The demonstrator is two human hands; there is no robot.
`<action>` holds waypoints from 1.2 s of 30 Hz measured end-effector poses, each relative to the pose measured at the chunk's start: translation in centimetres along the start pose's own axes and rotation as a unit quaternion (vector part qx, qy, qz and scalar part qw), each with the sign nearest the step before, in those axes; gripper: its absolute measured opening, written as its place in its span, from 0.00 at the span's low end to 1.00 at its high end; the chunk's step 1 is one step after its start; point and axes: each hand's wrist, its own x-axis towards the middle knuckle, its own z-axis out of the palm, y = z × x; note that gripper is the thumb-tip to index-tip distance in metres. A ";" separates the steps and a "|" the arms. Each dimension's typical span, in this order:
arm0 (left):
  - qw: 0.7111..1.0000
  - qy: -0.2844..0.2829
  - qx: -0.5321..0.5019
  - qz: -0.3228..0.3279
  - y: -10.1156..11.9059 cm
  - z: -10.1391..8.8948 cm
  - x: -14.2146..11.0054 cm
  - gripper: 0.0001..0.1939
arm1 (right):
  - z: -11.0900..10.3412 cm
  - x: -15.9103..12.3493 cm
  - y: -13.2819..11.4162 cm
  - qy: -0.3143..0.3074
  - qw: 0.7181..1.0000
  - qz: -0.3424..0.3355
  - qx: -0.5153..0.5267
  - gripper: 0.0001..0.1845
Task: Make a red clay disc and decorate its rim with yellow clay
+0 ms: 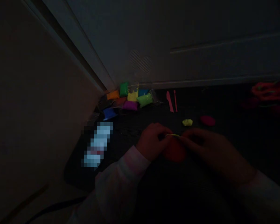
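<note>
Fingertips of the left hand [155,140] are pinching together at one end of a thin yellow strand [174,135] of soft, clay-like stuff, while the right hand [207,149], its thumb and forefinger nearly meeting, is gripping the other end. Both hands are curling their remaining fingers inward. From where I'm standing, the strand is lying along the far edge of a rounded, flattened red piece [176,151], my landmark here; in this dimness I can't tell whether the hands are also holding that piece or how it is being supported.

Just beyond the red piece, a small, lumpy yellow blob [187,122] is sitting on the dark tabletop [154,193], and a smooth magenta oval [207,120] is resting beyond it and to the right. Farther past it, a pink knife-shaped tool [170,101] and a slim pink rod [175,101] are lying side by side. Beyond it to the left, a cluster of clear packets [130,105] is showing orange, green, yellow, blue, purple and lime; any print on them is escaping me.

Well left of the red piece, a lit rectangular screen [99,144] is glowing, its writing breaking into unreadable blocks. Far beyond it, a striped heart shape [140,61] is showing on the pale upright panel [200,67].
</note>
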 end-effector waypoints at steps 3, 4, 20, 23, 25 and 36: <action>1.000 0.003 -0.003 0.000 -0.1 0.0 0.1 0.05 | 0.0 0.0 0.1 0.016 1.000 -0.014 -0.008 0.11; 1.000 0.003 -0.004 -0.004 0.0 0.0 0.1 0.05 | 0.0 -0.1 0.1 0.019 1.000 -0.019 -0.008 0.10; 0.999 -0.007 0.041 -0.010 0.1 0.0 0.2 0.05 | 0.2 0.0 0.0 0.047 0.996 -0.022 -0.069 0.10; 0.999 -0.003 0.051 -0.005 0.1 0.1 0.1 0.04 | 0.2 0.0 -0.1 0.041 0.996 -0.016 -0.073 0.10; 0.998 -0.006 0.058 -0.001 0.1 0.1 0.1 0.04 | 0.2 -0.1 -0.1 0.040 0.996 -0.013 -0.078 0.10; 0.998 -0.015 0.061 0.010 0.0 0.2 0.1 0.05 | 0.3 0.0 -0.1 0.036 0.995 -0.007 -0.093 0.11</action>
